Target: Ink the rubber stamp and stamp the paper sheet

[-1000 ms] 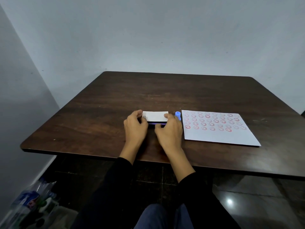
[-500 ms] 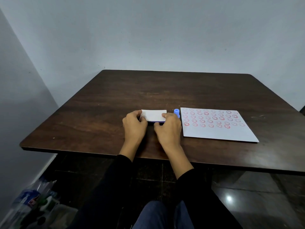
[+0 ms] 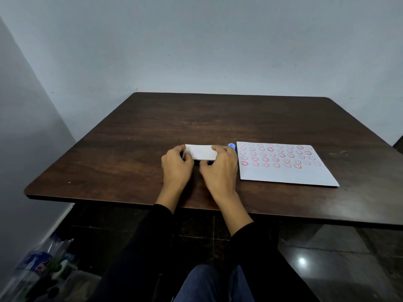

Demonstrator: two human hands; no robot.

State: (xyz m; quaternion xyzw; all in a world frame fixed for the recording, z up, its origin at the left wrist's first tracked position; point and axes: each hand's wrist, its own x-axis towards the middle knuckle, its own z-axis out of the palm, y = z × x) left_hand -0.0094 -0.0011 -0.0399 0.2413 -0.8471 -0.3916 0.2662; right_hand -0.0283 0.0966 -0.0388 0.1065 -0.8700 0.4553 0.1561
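Observation:
A flat ink pad case (image 3: 200,151) with a white lid and a blue base lies on the dark wooden table (image 3: 152,127). My left hand (image 3: 177,165) grips its left end. My right hand (image 3: 220,168) holds its right end, thumb on the near edge. A small blue stamp (image 3: 232,146) stands just behind my right hand, mostly hidden. To the right lies the white paper sheet (image 3: 285,174), its upper half covered with rows of red smiley stamps.
The table's near edge runs just under my wrists. A wall closes the back and left. On the floor at the lower left lie plastic bottles and bags (image 3: 37,267).
The lid has come down closer onto the blue base between my hands. Both hands stay on the case's ends. The camera view has shifted slightly.

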